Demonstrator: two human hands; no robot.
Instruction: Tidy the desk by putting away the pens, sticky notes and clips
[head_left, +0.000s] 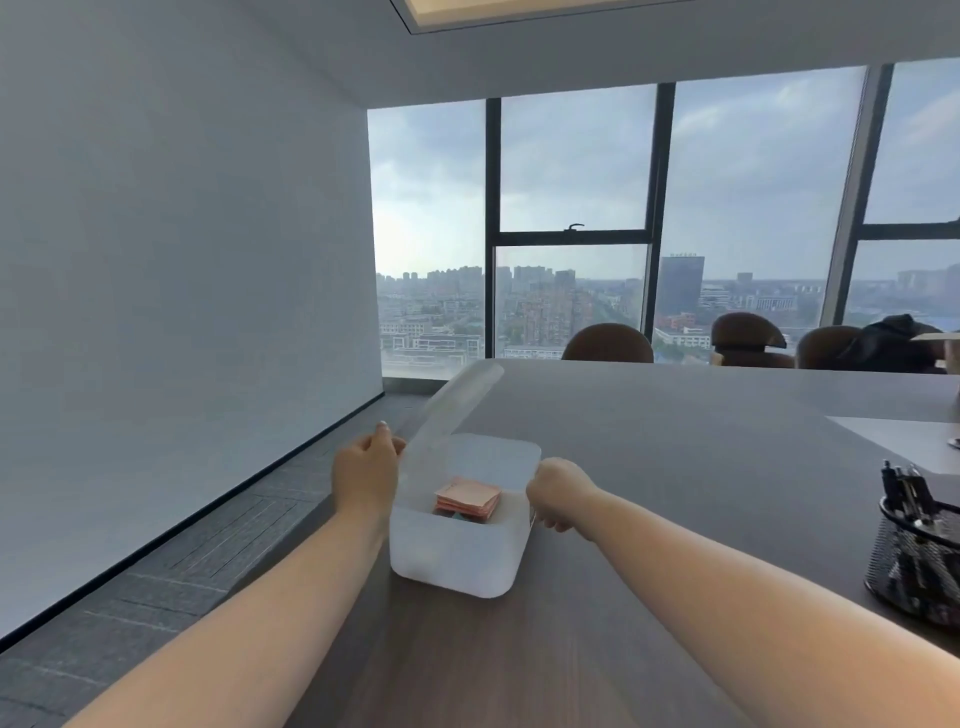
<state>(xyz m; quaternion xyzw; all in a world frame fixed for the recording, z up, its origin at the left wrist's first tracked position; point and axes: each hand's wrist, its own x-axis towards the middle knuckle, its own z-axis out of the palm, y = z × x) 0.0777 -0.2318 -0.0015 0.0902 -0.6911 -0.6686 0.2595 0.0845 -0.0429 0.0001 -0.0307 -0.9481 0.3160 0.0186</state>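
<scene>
A translucent white plastic box (457, 556) stands on the dark wooden desk (649, 441) near its left edge. Inside lies a stack of pink sticky notes (469, 498), with something darker half hidden beneath it. The box's clear lid (457, 400) is raised and tilted up over the far left side. My left hand (366, 470) grips the lid's left edge. My right hand (558, 493) is closed against the box's right rim. At the right edge of the desk a black mesh pen holder (917, 564) holds several dark pens (904, 488).
The desk's left edge drops to a grey carpeted floor (218, 545) beside a white wall. Brown chairs (608, 343) line the far side before large windows. A grey mat (904, 441) lies at the right, and a dark bag (893, 343) sits at the far right.
</scene>
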